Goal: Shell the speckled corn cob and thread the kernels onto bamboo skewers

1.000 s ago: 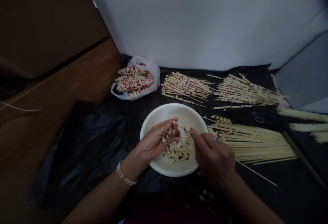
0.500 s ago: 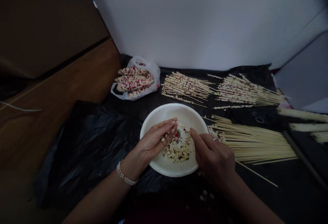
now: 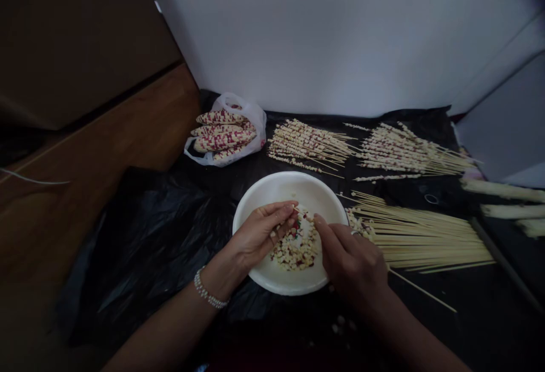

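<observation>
Over a white bowl (image 3: 251,201) of loose corn kernels (image 3: 293,253), my left hand (image 3: 258,233) pinches what looks like a single kernel between thumb and fingertips. My right hand (image 3: 353,253) is closed around a thin wooden skewer (image 3: 421,288), whose bare tail sticks out behind it to the lower right. The skewer's front part carries a few kernels between the two hands, and its tip meets the left fingertips. Cream and dark red kernels lie in the bowl below, partly hidden by both hands.
Speckled corn cobs (image 3: 223,140) sit in a white plastic bag (image 3: 255,113) at the back. Kernel-threaded skewers lie in a middle pile (image 3: 306,145) and a right pile (image 3: 395,150). Bare skewers (image 3: 430,241) and stripped cobs (image 3: 511,211) are on the right, over black plastic (image 3: 140,247).
My left fingertips have dropped slightly toward the bowl. The right hand and skewer have shifted a little to the left.
</observation>
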